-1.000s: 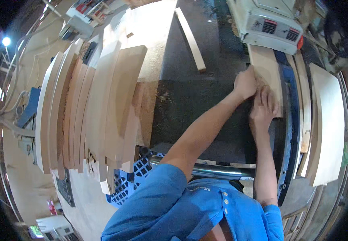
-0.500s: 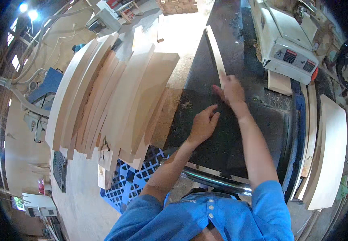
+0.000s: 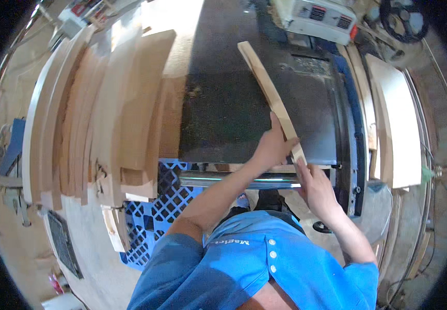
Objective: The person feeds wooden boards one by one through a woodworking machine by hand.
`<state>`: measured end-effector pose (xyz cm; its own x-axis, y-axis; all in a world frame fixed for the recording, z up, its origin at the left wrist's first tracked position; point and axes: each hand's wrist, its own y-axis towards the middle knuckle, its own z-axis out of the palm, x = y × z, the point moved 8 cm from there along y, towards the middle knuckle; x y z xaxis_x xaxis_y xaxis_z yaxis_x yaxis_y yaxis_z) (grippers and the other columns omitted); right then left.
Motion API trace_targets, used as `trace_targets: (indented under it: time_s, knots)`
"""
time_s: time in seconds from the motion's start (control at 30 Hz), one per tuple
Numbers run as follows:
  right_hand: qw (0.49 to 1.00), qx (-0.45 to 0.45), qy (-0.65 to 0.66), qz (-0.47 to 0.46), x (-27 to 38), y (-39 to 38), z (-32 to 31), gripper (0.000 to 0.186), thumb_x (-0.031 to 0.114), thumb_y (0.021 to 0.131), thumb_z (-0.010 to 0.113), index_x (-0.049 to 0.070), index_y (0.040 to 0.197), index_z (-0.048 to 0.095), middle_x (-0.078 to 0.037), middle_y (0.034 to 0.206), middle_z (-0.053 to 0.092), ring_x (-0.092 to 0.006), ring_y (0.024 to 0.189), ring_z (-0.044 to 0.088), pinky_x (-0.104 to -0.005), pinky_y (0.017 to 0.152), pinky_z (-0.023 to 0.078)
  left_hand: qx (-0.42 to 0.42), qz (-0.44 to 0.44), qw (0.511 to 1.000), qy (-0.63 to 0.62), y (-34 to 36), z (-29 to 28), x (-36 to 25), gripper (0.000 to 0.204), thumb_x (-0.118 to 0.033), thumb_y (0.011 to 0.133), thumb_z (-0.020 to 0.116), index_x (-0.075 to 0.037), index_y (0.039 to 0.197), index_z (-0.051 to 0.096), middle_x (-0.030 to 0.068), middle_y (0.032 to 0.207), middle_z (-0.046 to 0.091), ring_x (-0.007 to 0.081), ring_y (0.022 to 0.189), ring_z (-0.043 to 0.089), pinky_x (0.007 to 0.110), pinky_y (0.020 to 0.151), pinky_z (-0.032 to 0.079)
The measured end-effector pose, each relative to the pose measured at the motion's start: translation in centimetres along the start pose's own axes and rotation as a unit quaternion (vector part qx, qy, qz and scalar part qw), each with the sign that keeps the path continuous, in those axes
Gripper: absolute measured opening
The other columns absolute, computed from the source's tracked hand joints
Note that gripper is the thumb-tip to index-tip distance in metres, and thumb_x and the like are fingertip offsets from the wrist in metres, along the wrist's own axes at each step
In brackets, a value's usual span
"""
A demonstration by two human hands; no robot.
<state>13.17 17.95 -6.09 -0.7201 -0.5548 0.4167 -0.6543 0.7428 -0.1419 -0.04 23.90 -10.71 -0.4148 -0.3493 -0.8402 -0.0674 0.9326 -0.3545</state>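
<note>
We see the left hand [image 3: 272, 147] fingers clamped on a long pale wooden strip [image 3: 270, 95] lying across the dark machine bench [image 3: 223, 103]; right hand [image 3: 314, 183] fingers curled at its near end.

The strip of wood [image 3: 272, 98] is pale tan with a lighter top face. It lies on a black, dusty table [image 3: 223, 108]. The boards [image 3: 105, 108] stacked at the left are light beige to warm orange-brown. The crate [image 3: 154, 206] under them is bright blue with an open lattice pattern. The shirt [image 3: 249, 268] is blue with white buttons. The machine [image 3: 316, 15] at the far end is cream.
</note>
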Motion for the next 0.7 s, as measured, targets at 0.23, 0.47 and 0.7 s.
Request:
trace_targets:
  time_s: [0.23, 0.47, 0.7]
  knots:
    - [0.969, -0.065, -0.238, 0.013, -2.3, -3.4, -3.1, 0.043, 0.006, 0.075, 0.054, -0.005, 0.116, 0.048, -0.009, 0.089, 0.046, -0.0221, 0.083, 0.046, -0.0323, 0.07, 0.041, 0.135, 0.046, 0.986, -0.091, 4.3, 8.1, -5.2, 0.089, -0.013, 0.084, 0.056, 0.007, 0.136, -0.013, 0.0144, 0.064, 0.06, 0.0197, 0.044, 0.058, 0.031, 0.037, 0.048]
    - [0.955, -0.053, -0.288, 0.047, -7.9, 2.0, -5.7, 0.026, 0.008, 0.073, 0.052, -0.003, 0.097, 0.058, -0.007, 0.089, 0.05, -0.0199, 0.086, 0.048, -0.031, 0.072, 0.04, 0.133, 0.094, 0.983, -0.084, 12.9, 9.7, -8.2, 0.085, -0.012, 0.085, 0.054, 0.008, 0.136, -0.011, 0.0146, 0.063, 0.06, 0.0199, 0.043, 0.058, 0.031, 0.037, 0.047]
    - [0.954, -0.119, -0.275, 0.022, -11.6, 9.5, -8.7, 0.012, 0.01, 0.071, 0.054, 0.003, 0.078, 0.062, -0.007, 0.086, 0.053, -0.0209, 0.086, 0.05, -0.0314, 0.073, 0.041, 0.112, 0.074, 0.988, -0.079, 20.4, 6.3, -11.1, 0.038, -0.013, 0.088, 0.052, 0.001, 0.117, 0.03, 0.0078, 0.067, 0.057, 0.0153, 0.047, 0.057, 0.027, 0.036, 0.044]
